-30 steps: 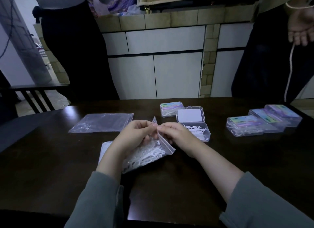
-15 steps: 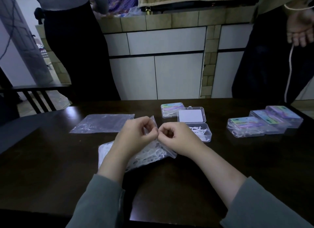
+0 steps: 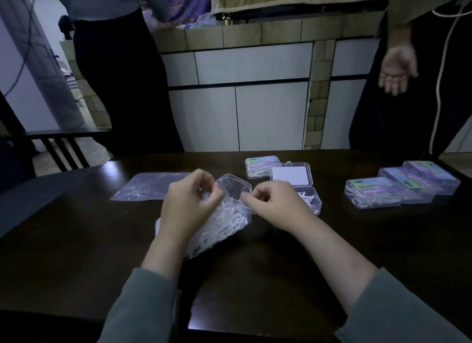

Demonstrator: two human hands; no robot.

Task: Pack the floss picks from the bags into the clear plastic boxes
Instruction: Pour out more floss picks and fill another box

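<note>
Left hand [image 3: 190,204] and right hand [image 3: 274,204] each pinch one lip of the bag [image 3: 233,189], its mouth apparently parted; floss picks [image 3: 227,225] fill it. Open box [image 3: 310,198] sits just beside.

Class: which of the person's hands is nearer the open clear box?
Right. The right hand sits just beside the open clear box, overlapping its near corner; the left hand is farther away, across the bag.

We count: bags [image 3: 217,222] x2 | open box [image 3: 306,197] x1 | shut boxes [image 3: 370,192] x4 | hands [image 3: 189,204] x2 at bench [image 3: 76,240]
</note>
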